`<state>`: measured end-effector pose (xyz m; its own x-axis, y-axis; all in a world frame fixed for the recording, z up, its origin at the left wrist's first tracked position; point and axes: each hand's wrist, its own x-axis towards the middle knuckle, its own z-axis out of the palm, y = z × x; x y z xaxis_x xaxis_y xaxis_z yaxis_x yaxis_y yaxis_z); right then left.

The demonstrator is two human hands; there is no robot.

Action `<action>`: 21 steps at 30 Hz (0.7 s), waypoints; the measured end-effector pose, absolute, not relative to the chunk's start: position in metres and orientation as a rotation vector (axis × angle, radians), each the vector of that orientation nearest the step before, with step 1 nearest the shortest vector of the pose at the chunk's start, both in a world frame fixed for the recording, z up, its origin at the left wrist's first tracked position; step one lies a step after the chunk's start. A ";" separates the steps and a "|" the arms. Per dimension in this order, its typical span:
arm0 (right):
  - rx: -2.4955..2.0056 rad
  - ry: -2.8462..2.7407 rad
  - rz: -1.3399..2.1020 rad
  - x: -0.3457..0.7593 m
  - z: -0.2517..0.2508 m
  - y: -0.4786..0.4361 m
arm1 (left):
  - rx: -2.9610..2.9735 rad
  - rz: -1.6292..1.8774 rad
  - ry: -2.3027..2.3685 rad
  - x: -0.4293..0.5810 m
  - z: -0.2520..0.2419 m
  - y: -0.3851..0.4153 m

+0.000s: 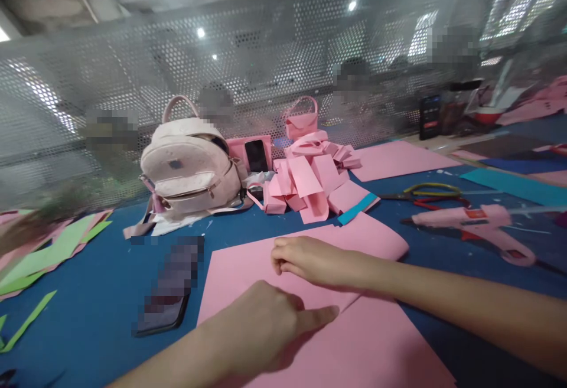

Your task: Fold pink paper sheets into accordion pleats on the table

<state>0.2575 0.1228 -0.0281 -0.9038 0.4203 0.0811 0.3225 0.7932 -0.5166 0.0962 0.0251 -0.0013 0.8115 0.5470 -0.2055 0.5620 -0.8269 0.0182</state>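
Note:
A large sheet of pink paper (239, 267) lies before me, its far right part bent over in a rounded fold. My left hand (270, 323) rests on the near part, index finger stretched out along an edge of the paper, the other fingers curled under. Further up, my right hand (305, 258) lies on the same sheet with its fingers curled together. What is under those fingers, if anything, is hidden. My right forearm crosses over the folded part.
Left of the sheet lies a phone (170, 293). Behind stand a pale backpack (190, 166) and a heap of folded pink paper pieces (305, 181). To the right are scissors (425, 193) and a pink glue gun (478, 222). A perforated metal screen (266, 75) borders the back.

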 end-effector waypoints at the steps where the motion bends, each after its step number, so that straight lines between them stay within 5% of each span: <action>1: -0.578 -2.794 0.758 0.258 -0.027 0.122 | 2.899 -0.309 0.871 0.102 0.002 0.028; 21: -0.231 -2.947 1.445 0.272 0.001 0.150 | 2.971 -0.321 0.916 0.172 0.001 0.050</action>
<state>0.2718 0.1502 0.0015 -0.9791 0.0597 -0.1942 0.1901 0.6066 -0.7720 0.1722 0.0498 0.0013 0.8073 0.5552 -0.1998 0.5585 -0.8283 -0.0448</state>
